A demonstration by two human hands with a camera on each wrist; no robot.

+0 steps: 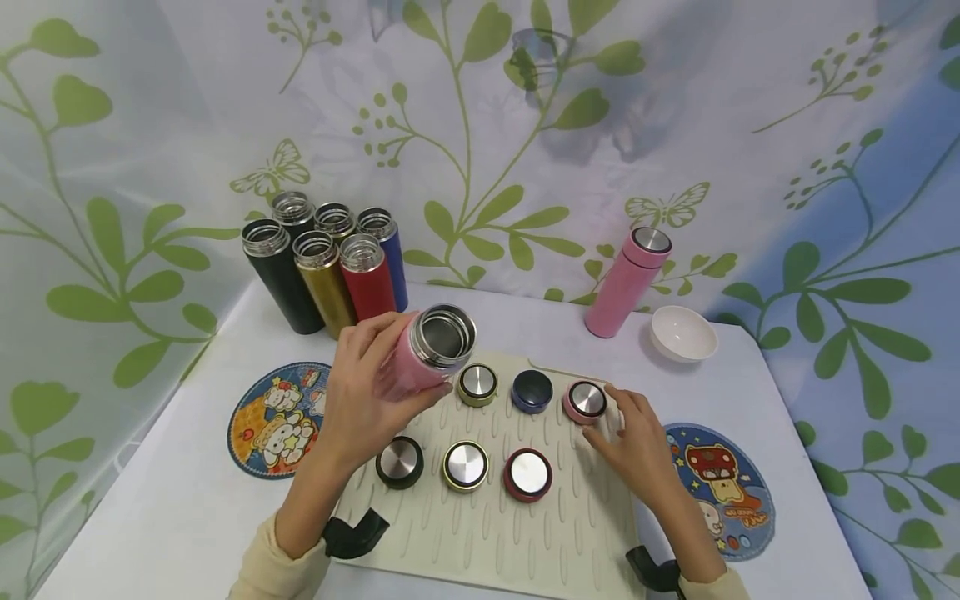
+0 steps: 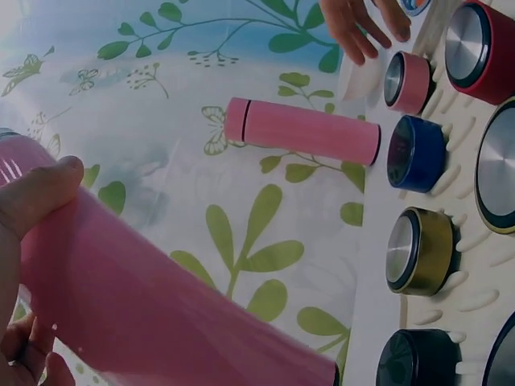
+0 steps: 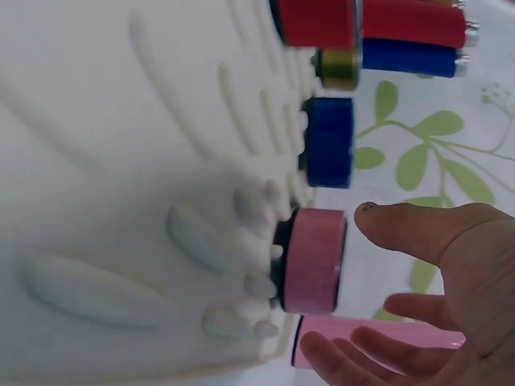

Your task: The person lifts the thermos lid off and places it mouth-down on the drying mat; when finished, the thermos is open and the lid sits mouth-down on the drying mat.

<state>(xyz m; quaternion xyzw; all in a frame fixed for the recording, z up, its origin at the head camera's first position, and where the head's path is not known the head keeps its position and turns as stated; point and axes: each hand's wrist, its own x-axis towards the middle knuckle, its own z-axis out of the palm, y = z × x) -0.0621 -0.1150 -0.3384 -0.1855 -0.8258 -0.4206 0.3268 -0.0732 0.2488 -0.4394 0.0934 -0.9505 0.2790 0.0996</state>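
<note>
My left hand [image 1: 367,383] grips a pink thermos bottle [image 1: 411,367] above the mat; its steel mouth has no lid and faces up toward the head camera. In the left wrist view the bottle [image 2: 161,297] lies slantwise across the lower left. By the back right of the mat, my right hand [image 1: 633,437] reaches around a pink bottle lid [image 1: 585,402] with thumb and fingers spread. The right wrist view has the thumb [image 3: 410,229] close to the top edge of that lid [image 3: 315,261]. Beside it sits a blue lid [image 1: 532,392].
On the ribbed cream mat [image 1: 480,550] are several more lids, including a red one [image 1: 528,475] and a black one [image 1: 400,462]. Several lidless bottles [image 1: 330,283] stand back left. A capped pink bottle [image 1: 622,287] and a white bowl [image 1: 683,333] stand back right. Round cartoon mats [image 1: 731,492] flank it.
</note>
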